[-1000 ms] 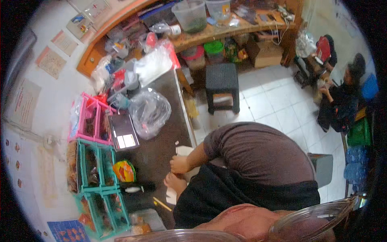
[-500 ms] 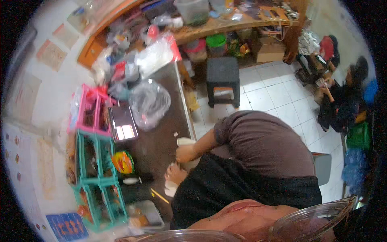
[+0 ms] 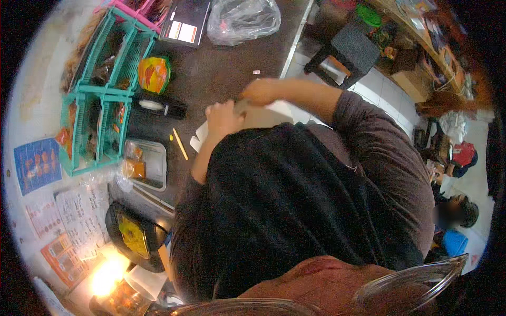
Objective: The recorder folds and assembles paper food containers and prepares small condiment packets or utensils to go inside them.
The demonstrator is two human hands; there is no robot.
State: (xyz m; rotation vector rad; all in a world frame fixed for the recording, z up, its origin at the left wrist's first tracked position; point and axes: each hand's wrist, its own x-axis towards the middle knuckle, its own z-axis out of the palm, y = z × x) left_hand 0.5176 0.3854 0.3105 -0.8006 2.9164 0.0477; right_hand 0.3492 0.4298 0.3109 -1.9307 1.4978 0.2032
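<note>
My left hand [image 3: 223, 122] presses on a pale folded card [image 3: 268, 113] at the near side of the dark table, fingers bent and close together. Just beyond it, my right hand [image 3: 259, 92] is closed round a small greyish thing [image 3: 241, 107] pointing toward the left hand; motion blur hides its kind. Part of the card is hidden behind my clothing. Left of the hands lie a thin yellow stick [image 3: 179, 144] and a dark case-like thing [image 3: 171, 109] with a white object beside it.
Teal basket racks [image 3: 105, 92] stand along the left wall, with an orange-yellow packet [image 3: 154, 75] beside them. A clear plastic tub [image 3: 156, 163] sits nearer me. A clear bag [image 3: 245, 21] lies at the back. A black stool [image 3: 354, 50] and a seated person [image 3: 456, 210] are at the right.
My view has swung, so the table and racks appear higher and more tilted, and a lit lamp shows at lower left. The greyish thing at my right hand now shows.
</note>
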